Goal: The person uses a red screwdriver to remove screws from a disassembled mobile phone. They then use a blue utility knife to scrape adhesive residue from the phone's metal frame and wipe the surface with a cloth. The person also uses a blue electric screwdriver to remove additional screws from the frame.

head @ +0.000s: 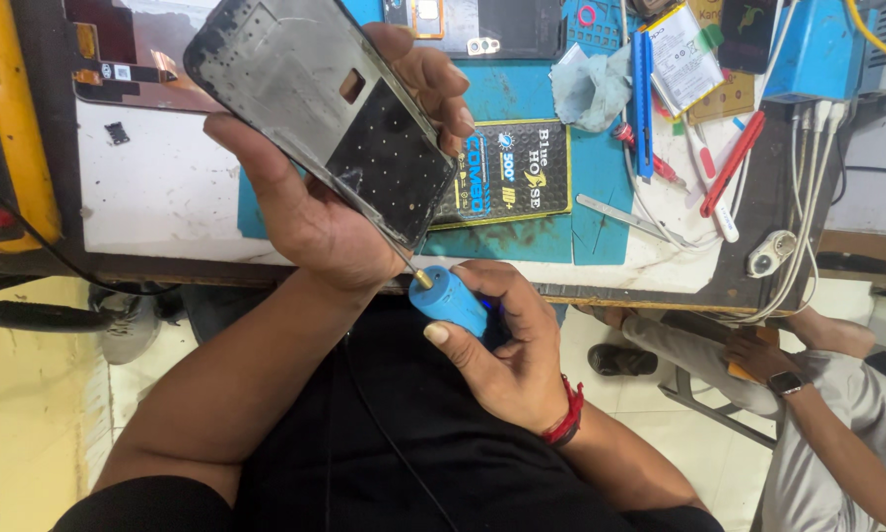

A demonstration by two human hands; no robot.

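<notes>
My left hand (315, 212) grips a phone frame (320, 108), a grey metal mid-plate with a black section, tilted above the workbench edge. My right hand (507, 350) holds a blue tube-shaped tool (450, 299) with a thin metal tip. The tip touches the lower edge of the phone frame near my left palm. A red thread band is on my right wrist.
The workbench carries a blue mat (522, 94), a black flat packet (507, 172), a grey cloth (591, 89), a blue screwdriver (642, 103), red-handled tools (731, 163), tweezers (620, 217) and white cables (808, 197). Another person's arm with a watch (808, 394) is at lower right.
</notes>
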